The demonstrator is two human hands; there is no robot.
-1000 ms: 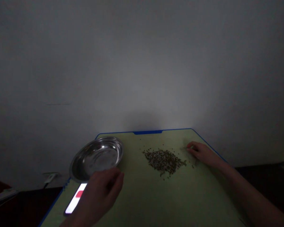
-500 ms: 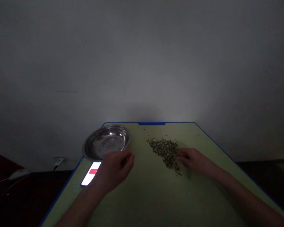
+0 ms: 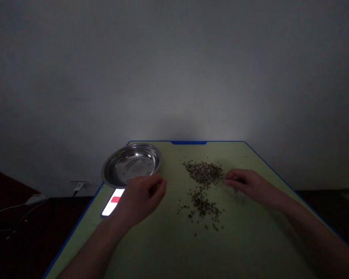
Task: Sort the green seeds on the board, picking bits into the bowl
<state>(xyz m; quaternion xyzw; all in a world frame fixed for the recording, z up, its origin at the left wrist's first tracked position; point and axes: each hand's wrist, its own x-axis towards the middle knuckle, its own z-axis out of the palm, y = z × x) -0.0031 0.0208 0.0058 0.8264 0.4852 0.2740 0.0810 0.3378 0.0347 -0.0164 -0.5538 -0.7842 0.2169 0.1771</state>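
Small dark seeds or beans (image 3: pixel 203 171) lie in a heap on the pale green table, with a looser patch of them (image 3: pixel 205 205) nearer to me. My right hand (image 3: pixel 241 181) is just right of the heap, thumb and fingers pinched together. A faint see-through piece (image 3: pixel 237 193) shows by its fingers, too dim to name. My left hand (image 3: pixel 145 195) is closed, held in front of a shiny steel basin (image 3: pixel 133 170); anything inside its fingers is hidden. The forearm and hand partly cover a phone (image 3: pixel 110 205) with a lit white and red screen.
The green table (image 3: pixel 163 248) has a blue edge and stands against a grey wall (image 3: pixel 180 77). A few stray seeds lie behind the heap. At the lower left, a white power strip (image 3: pixel 36 199) with cables sits beyond the table, below a wall socket (image 3: pixel 80 186).
The single slanting heap is now split, with a loose patch spread toward me. My right hand has moved slightly right, away from the heap. My left hand has barely moved.
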